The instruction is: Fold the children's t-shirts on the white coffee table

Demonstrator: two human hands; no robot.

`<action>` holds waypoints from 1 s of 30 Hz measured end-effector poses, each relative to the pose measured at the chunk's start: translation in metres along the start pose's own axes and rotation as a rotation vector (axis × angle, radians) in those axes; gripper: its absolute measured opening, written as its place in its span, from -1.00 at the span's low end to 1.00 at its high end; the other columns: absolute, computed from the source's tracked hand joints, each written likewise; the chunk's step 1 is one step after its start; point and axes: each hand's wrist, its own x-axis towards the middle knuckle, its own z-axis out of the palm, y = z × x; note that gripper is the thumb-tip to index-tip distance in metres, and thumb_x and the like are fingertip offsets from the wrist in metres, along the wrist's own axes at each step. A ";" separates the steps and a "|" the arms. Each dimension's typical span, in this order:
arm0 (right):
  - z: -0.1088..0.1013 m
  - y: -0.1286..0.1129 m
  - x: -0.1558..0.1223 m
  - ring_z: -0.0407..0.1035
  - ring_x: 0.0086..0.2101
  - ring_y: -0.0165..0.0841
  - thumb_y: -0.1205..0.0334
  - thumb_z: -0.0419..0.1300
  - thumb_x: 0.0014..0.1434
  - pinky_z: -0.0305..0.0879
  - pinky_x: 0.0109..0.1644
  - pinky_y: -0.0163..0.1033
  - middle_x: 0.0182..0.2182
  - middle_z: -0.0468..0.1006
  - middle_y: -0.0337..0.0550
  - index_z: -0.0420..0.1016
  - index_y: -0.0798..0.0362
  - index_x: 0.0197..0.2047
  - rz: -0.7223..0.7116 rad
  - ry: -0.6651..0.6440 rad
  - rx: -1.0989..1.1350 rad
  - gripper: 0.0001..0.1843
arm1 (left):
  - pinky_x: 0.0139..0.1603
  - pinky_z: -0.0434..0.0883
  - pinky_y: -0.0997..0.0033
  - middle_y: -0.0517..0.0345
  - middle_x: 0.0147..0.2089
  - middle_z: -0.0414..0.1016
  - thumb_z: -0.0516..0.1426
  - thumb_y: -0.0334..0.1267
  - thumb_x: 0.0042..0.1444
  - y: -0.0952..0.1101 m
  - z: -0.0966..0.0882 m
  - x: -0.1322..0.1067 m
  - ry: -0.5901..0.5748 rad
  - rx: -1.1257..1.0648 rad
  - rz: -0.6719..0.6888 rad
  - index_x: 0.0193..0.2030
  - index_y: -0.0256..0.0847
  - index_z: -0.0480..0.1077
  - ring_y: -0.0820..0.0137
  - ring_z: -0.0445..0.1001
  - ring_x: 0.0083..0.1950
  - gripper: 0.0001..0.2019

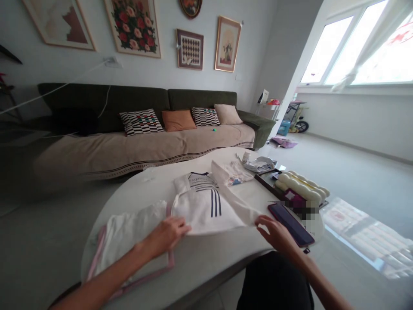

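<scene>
The white striped garment (196,213) lies at the middle of the frame, spread on the pale table (121,196), its dark stripes and lettering facing up. The person's left hand (175,228), at lower centre, pinches the near edge by its left end; the right hand (273,230), to the right of centre, grips a white end of the same garment between thumb and fingers — whether hem or sleeve cannot be told. The cloth runs fairly taut between the two.

The step in hand seems to be straightening or folding the garment. The next move would call for both hands working together, with even tension, so that the near edge does not skew or bunch.

Room is tight on either side: a pink-edged white cloth (130,232) lies at lower left, just beside the garment, and a phone (292,224) lies near the right hand. Beyond, in the centre of the frame, sits a printed white garment (240,171) — best left undisturbed.
</scene>
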 end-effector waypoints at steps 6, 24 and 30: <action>0.056 0.024 -0.016 0.43 -0.08 -0.21 0.15 -0.01 0.22 0.32 -0.02 -0.18 -0.06 0.50 0.03 0.46 0.07 -0.11 0.222 -0.140 -0.093 -0.70 | -0.08 0.41 0.40 0.12 -0.14 0.53 0.05 -0.26 0.19 0.016 0.064 0.011 -0.157 -0.330 -0.095 -0.12 -0.12 0.46 0.31 0.51 -0.11 -0.80; 0.075 0.079 0.091 0.43 -0.26 -0.37 0.09 0.12 0.25 0.40 -0.15 -0.14 -0.20 0.50 -0.16 0.41 0.12 -0.08 0.483 -0.463 -0.108 -0.71 | 0.28 -0.13 -0.25 -0.04 0.44 -0.20 -0.08 -0.01 0.23 0.026 0.133 0.082 0.031 -0.207 -0.544 0.35 0.06 -0.01 -0.06 -0.28 0.42 -0.46; 0.118 0.073 0.161 0.40 -0.12 -0.29 0.12 0.13 0.25 0.39 -0.07 -0.06 -0.02 0.42 -0.08 0.34 0.08 0.05 0.584 -0.319 -0.166 -0.65 | 0.29 -0.12 -0.27 0.02 0.44 -0.26 -0.10 0.02 0.23 0.037 0.139 0.077 0.070 -0.244 -0.565 0.35 0.13 -0.06 -0.06 -0.30 0.42 -0.46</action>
